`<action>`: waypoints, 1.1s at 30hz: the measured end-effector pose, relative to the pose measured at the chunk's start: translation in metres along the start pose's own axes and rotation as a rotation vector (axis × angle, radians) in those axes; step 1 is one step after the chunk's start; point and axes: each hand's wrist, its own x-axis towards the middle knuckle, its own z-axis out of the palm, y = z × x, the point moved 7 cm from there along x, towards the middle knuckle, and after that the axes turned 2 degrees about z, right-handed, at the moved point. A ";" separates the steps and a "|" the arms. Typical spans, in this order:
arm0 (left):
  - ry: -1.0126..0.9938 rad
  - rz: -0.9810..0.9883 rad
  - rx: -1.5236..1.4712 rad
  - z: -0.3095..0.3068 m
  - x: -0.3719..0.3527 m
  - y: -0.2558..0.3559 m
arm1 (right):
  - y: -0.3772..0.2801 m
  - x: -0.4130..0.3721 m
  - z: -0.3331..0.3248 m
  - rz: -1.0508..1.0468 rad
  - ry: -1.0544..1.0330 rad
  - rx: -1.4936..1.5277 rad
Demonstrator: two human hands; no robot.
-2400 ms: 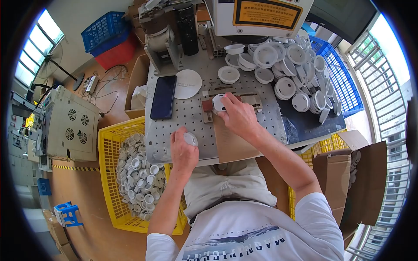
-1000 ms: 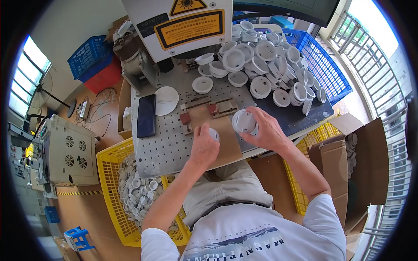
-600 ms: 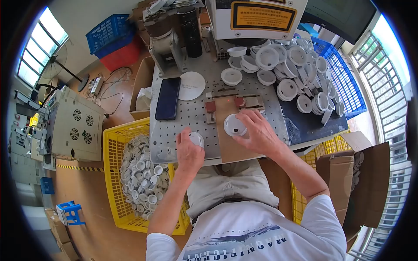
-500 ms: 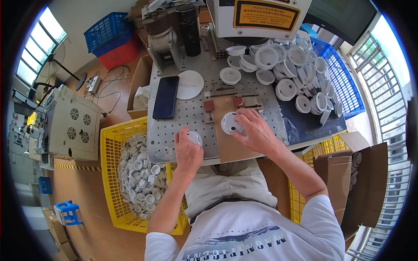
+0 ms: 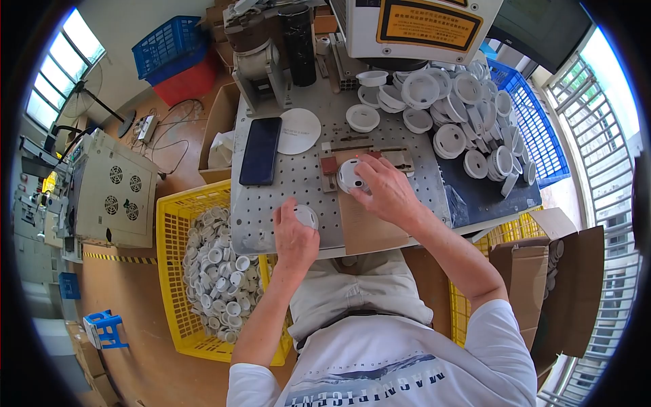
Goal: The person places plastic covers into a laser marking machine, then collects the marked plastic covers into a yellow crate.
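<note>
My right hand grips a round white lid by its edge, beside the red blocks of a small fixture on the perforated metal plate. Under that forearm and hand lies a brown board. Near the plate's front edge, my left hand has its fingers curled at another white lid, which is partly hidden behind them. To its upper left rest a dark phone and a flat white disc.
Many white lids are heaped at the back right, by a blue crate. A white machine head overhangs the back. A yellow basket full of small white parts stands left; a cardboard box stands right.
My right hand has moved away from my body with its lid, up to the red blocks. My left hand has barely moved. The view has shifted slightly.
</note>
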 end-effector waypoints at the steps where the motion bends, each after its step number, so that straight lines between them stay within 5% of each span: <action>1: 0.001 0.005 -0.004 -0.001 0.001 0.001 | 0.000 0.001 0.001 0.014 -0.008 -0.013; 14: 0.028 -0.009 -0.032 0.000 0.000 0.000 | 0.017 0.016 0.017 0.155 -0.058 -0.045; 24: 0.057 0.033 -0.020 -0.003 -0.012 0.003 | 0.026 -0.027 -0.018 0.099 0.281 0.167; 29: 0.068 -0.016 -0.051 -0.011 -0.012 0.005 | 0.100 -0.054 -0.072 0.350 0.559 -0.038; 33: 0.078 -0.012 -0.092 -0.013 -0.013 0.002 | 0.154 -0.068 -0.117 0.649 0.565 -0.340</action>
